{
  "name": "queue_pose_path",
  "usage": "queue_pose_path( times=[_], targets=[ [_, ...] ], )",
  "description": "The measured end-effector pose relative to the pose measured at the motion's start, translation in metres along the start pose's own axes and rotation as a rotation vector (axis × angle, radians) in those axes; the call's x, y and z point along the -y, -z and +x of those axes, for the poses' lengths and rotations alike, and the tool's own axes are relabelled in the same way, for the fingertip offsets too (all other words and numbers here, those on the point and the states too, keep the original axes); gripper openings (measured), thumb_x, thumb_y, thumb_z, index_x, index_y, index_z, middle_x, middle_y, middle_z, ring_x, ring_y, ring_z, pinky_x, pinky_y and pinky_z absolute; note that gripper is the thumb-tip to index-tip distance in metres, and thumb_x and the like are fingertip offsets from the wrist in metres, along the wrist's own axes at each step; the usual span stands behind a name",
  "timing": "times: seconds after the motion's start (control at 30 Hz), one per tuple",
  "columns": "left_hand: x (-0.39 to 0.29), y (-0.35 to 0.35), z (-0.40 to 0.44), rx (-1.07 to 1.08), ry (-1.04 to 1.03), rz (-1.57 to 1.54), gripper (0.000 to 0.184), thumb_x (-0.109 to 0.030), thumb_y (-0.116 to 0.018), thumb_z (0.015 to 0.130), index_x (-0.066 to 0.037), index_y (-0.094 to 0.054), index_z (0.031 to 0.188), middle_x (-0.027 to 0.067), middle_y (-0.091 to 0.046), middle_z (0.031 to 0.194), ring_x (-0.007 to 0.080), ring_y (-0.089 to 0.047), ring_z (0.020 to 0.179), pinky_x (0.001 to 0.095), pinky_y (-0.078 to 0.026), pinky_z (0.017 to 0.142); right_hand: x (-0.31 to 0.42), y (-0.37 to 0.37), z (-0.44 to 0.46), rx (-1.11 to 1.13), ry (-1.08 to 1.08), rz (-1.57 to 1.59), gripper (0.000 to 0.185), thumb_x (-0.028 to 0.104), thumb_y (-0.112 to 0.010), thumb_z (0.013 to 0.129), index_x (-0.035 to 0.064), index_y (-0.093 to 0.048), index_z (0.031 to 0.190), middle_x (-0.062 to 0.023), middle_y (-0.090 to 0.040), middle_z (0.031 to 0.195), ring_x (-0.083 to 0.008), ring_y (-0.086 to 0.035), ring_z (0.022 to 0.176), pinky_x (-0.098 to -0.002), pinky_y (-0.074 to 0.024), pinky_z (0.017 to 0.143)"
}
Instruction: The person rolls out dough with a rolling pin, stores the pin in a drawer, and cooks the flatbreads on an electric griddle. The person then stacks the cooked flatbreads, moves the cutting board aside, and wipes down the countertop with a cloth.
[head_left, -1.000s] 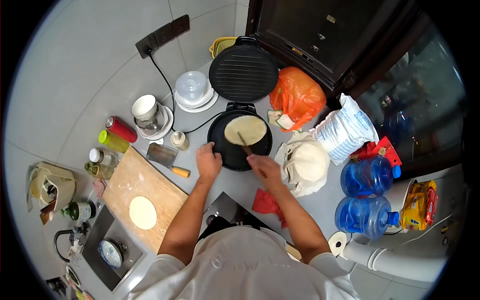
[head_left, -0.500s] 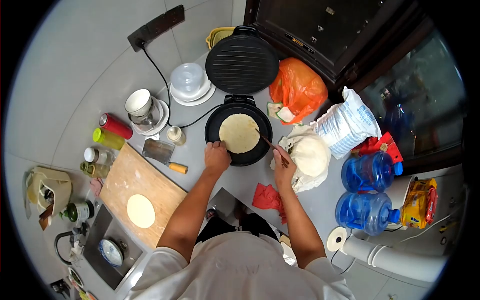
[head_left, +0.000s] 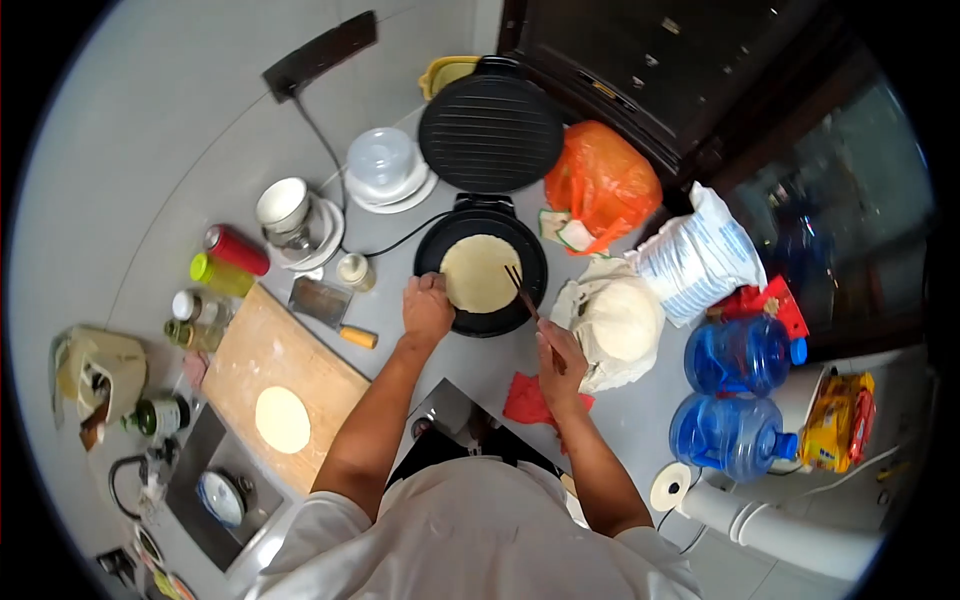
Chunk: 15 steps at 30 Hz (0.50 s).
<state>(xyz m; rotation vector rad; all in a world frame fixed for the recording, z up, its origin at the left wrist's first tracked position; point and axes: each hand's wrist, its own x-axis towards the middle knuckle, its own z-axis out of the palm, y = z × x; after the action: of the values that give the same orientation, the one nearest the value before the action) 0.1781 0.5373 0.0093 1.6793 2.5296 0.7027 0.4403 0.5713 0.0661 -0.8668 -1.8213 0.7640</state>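
Grey counter point(head_left: 490, 362) is being crowded on both sides by kitchen goods, and near its middle a round black griddle point(head_left: 490, 323) is being used with its ridged lid point(head_left: 490, 135) being held open behind. A pale flatbread point(head_left: 480, 273) is being laid flat inside the griddle. By the look of it, the flatbread is being tended while it is being cooked. A pair of chopsticks point(head_left: 526, 293) is being gripped in the closed right hand point(head_left: 562, 358), the tips slightly parted over the flatbread's right part; whether it is being touched by them cannot be told. The left hand point(head_left: 428, 305) is being kept at the left rim with fingers bent; whether any edge is being pinched cannot be told.

If a turn is being considered, tips slid low beneath the edge and a light, even lift seem to be called for. Movement is being limited by the lid behind, a white cloth bundle point(head_left: 622, 318) at the right and a cleaver point(head_left: 320, 301) at the left. More open room is being offered in front, before a red cloth point(head_left: 530, 400).
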Motion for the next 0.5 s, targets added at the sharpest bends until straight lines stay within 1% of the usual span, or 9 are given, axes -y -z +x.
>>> queue_pose_path(
  times=[0.03, 0.07, 0.13, 0.17, 0.27, 0.3, 0.4, 0.5],
  targets=[
    [0.004, 0.005, -0.009, -0.041, 0.012, -0.051, 0.041, -0.001, -0.062, 0.08, -0.006, -0.07, 0.12, 0.0099, -0.069, 0.118, 0.0354, -0.06, 0.106, 0.0463, -0.049, 0.092, 0.004, -0.007, 0.0, 0.034, 0.095, 0.034, 0.026, -0.006, -0.07, 0.092, 0.0018, -0.075, 0.116, -0.0182, -0.075, 0.112, -0.033, -0.073, 0.101, -0.0373, -0.0567, 0.088],
    [0.008, 0.011, -0.019, -0.09, 0.052, -0.072, 0.046, 0.002, -0.063, 0.077, -0.006, -0.07, 0.122, 0.0112, -0.068, 0.119, 0.0365, -0.059, 0.106, 0.0461, -0.049, 0.093, 0.01, -0.017, -0.002, 0.095, 0.132, 0.092, 0.027, -0.006, -0.07, 0.091, 0.0022, -0.075, 0.116, -0.018, -0.075, 0.113, -0.0336, -0.073, 0.101, -0.0379, -0.0568, 0.089],
    [0.022, 0.034, -0.047, -0.168, 0.124, -0.149, 0.048, 0.003, -0.064, 0.077, -0.005, -0.07, 0.123, 0.0132, -0.068, 0.119, 0.0366, -0.059, 0.107, 0.0462, -0.049, 0.096, 0.024, -0.045, -0.007, 0.219, 0.213, 0.221, 0.028, -0.006, -0.07, 0.09, 0.0032, -0.075, 0.117, -0.0174, -0.075, 0.116, -0.0348, -0.072, 0.101, -0.0393, -0.0571, 0.089],
    [0.032, 0.048, -0.062, -0.193, 0.17, -0.152, 0.048, 0.004, -0.064, 0.075, -0.004, -0.069, 0.123, 0.0157, -0.068, 0.117, 0.0381, -0.058, 0.108, 0.0466, -0.048, 0.099, 0.033, -0.06, -0.009, 0.268, 0.314, 0.199, 0.029, -0.005, -0.073, 0.089, 0.0044, -0.075, 0.116, -0.0163, -0.074, 0.119, -0.0361, -0.072, 0.101, -0.0402, -0.0573, 0.089],
    [0.084, 0.08, -0.113, -0.262, 0.302, -0.087, 0.043, -0.002, -0.065, 0.079, -0.004, -0.07, 0.122, 0.0166, -0.07, 0.117, 0.0387, -0.06, 0.106, 0.0469, -0.047, 0.1, 0.05, -0.118, -0.031, 0.504, 0.375, 0.258, 0.03, -0.002, -0.076, 0.086, 0.0055, -0.075, 0.114, -0.0154, -0.073, 0.12, -0.036, -0.071, 0.103, -0.0405, -0.0574, 0.088],
    [0.099, 0.094, -0.133, -0.298, 0.355, -0.112, 0.044, -0.001, -0.064, 0.08, -0.003, -0.07, 0.124, 0.0188, -0.07, 0.118, 0.0408, -0.06, 0.107, 0.0473, -0.048, 0.099, 0.055, -0.14, -0.039, 0.584, 0.439, 0.279, 0.032, 0.0, -0.078, 0.083, 0.0079, -0.075, 0.114, -0.013, -0.071, 0.123, -0.0348, -0.069, 0.106, -0.0418, -0.0574, 0.088],
    [0.147, 0.111, -0.189, -0.288, 0.556, 0.012, 0.045, -0.001, -0.064, 0.079, -0.002, -0.069, 0.124, 0.0198, -0.069, 0.119, 0.0417, -0.06, 0.108, 0.0473, -0.049, 0.098, 0.089, -0.199, -0.066, 0.773, 0.566, 0.309, 0.032, 0.001, -0.075, 0.085, 0.0101, -0.074, 0.116, -0.0111, -0.07, 0.125, -0.0335, -0.067, 0.111, -0.0427, -0.0572, 0.089],
    [0.168, 0.128, -0.227, -0.234, 0.672, 0.03, 0.048, -0.002, -0.065, 0.079, -0.001, -0.068, 0.127, 0.02, -0.069, 0.123, 0.0411, -0.06, 0.109, 0.0471, -0.05, 0.099, 0.094, -0.255, -0.101, 0.923, 0.61, 0.249, 0.031, 0.002, -0.072, 0.086, 0.0103, -0.071, 0.115, -0.0109, -0.065, 0.133, -0.0332, -0.063, 0.123, -0.0425, -0.0553, 0.098]
  ],
)
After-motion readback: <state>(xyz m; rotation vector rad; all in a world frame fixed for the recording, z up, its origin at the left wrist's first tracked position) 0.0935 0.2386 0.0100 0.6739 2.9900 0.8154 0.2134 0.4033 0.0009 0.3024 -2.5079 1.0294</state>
